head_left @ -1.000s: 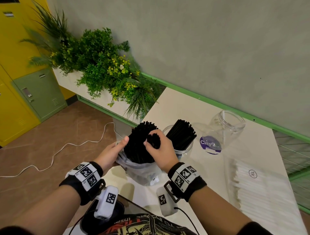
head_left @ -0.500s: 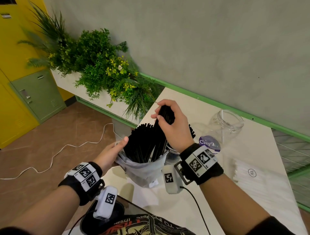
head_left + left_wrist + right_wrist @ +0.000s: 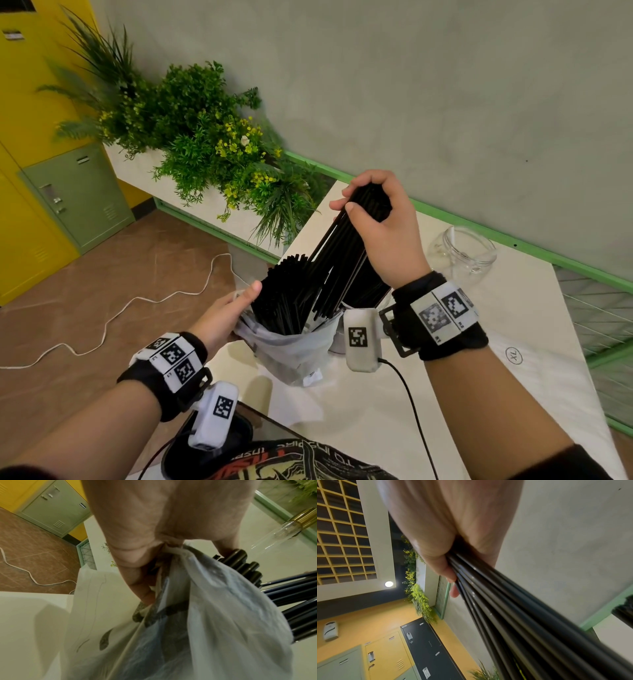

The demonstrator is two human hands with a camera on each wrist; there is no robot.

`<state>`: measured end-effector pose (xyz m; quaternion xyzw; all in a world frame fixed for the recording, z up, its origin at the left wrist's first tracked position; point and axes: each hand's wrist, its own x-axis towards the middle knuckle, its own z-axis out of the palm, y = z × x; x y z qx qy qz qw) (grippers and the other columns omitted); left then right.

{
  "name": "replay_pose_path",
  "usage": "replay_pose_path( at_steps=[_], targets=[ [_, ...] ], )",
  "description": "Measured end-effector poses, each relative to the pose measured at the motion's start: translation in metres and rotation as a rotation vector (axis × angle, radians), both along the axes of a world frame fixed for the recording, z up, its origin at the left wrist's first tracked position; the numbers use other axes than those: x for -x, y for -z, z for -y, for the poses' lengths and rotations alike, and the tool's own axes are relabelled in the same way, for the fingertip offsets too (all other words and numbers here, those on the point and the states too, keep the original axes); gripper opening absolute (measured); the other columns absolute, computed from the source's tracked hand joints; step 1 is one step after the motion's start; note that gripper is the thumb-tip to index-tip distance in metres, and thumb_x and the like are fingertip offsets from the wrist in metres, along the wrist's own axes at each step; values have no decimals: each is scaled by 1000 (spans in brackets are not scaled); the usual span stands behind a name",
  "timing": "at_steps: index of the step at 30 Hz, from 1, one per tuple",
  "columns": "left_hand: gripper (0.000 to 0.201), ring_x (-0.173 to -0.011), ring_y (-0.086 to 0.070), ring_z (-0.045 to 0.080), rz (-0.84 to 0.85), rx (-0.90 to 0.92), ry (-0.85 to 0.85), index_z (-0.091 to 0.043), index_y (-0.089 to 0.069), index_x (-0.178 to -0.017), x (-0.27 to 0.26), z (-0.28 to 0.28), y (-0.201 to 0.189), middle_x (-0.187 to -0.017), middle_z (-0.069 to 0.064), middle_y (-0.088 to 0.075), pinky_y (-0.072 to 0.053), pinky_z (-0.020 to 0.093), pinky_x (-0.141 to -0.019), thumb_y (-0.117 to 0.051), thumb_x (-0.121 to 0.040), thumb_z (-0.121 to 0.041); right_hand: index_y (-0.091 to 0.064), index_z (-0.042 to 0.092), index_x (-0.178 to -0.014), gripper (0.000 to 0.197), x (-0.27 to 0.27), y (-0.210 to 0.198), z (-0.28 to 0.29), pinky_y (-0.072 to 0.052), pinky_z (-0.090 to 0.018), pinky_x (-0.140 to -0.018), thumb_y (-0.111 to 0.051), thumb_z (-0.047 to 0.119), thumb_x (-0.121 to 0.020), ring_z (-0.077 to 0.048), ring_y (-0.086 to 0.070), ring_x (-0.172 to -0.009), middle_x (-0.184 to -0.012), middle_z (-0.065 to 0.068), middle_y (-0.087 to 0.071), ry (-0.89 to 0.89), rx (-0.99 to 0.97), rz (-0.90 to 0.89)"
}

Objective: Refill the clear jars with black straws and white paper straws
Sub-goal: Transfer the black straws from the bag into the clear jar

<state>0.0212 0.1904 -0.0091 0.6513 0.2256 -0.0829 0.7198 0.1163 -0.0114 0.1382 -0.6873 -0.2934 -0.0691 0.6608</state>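
Note:
My right hand (image 3: 373,209) grips a bundle of black straws (image 3: 342,253) by its top and holds it raised, lower ends still inside the clear plastic bag (image 3: 294,346). The bundle (image 3: 513,608) runs down from the right hand (image 3: 453,563) in the right wrist view. My left hand (image 3: 236,305) pinches the bag's rim at its left side; the bag (image 3: 214,615) hangs from the left hand (image 3: 145,574), with more black straws (image 3: 248,566) in it. A clear jar (image 3: 363,291) with black straws stands behind the bag, mostly hidden. An empty clear jar (image 3: 469,250) lies by the wall.
A pack of white paper straws (image 3: 534,394) marked XL lies on the white table (image 3: 370,411) at the right. Green plants (image 3: 205,144) fill a planter left of the table. A white cable (image 3: 113,315) snakes over the brown floor. A green ledge runs along the wall.
My right hand has lifted a bundle of black straws up out of the bag, from bag-rim height to well above it. The left hand stays on the bag's rim.

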Motion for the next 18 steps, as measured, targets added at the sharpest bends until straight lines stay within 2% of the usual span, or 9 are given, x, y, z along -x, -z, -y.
replay_pose_path(
  at_steps=[5,7,9,12,14,18],
  targets=[
    [101,-103,-68,26,-4,5,9,-32,-59,-112,-1,-3,3,-112,6,-69,-51,43,-93,-68,-29,-89,-48,7,-103,25,-7,-19,18,-55,-40,-89,-49,-15,-89,-23,-70,-88,-95,-8,-56,58,-75,35],
    [99,-106,-66,26,-14,-2,10,-32,-60,-115,-1,-4,5,-116,11,-69,-48,47,-99,-66,-35,-90,-49,12,-100,30,-12,-24,30,-55,-45,-88,-49,-15,-88,-27,-69,-89,-96,-10,-55,124,-128,58],
    [93,-108,-65,27,-12,-5,14,-34,-61,-111,0,-4,5,-116,13,-68,-45,49,-102,-65,-37,-90,-49,17,-99,34,-17,-25,42,-54,-48,-89,-48,-15,-87,-30,-69,-90,-97,-10,-53,204,-167,87],
    [95,-108,-65,26,-18,-10,18,-31,-62,-112,-2,-3,6,-117,9,-68,-46,49,-101,-66,-37,-90,-47,19,-98,35,-21,-19,52,-53,-40,-89,-45,-14,-87,-26,-69,-90,-95,-5,-52,332,-164,131],
    [99,-106,-67,28,-19,6,18,-27,-61,-117,-4,-3,6,-118,13,-68,-49,48,-98,-68,-39,-88,-47,19,-98,34,-22,-7,52,-52,-32,-88,-45,-13,-87,-23,-69,-90,-94,-2,-51,400,-127,144],
    [105,-104,-68,26,-16,13,26,-26,-57,-126,-6,-3,8,-119,9,-68,-49,49,-98,-69,-41,-86,-49,24,-96,37,-22,23,47,-49,-22,-85,-46,-11,-88,-17,-69,-91,-97,-3,-52,461,-86,79]
  ],
)
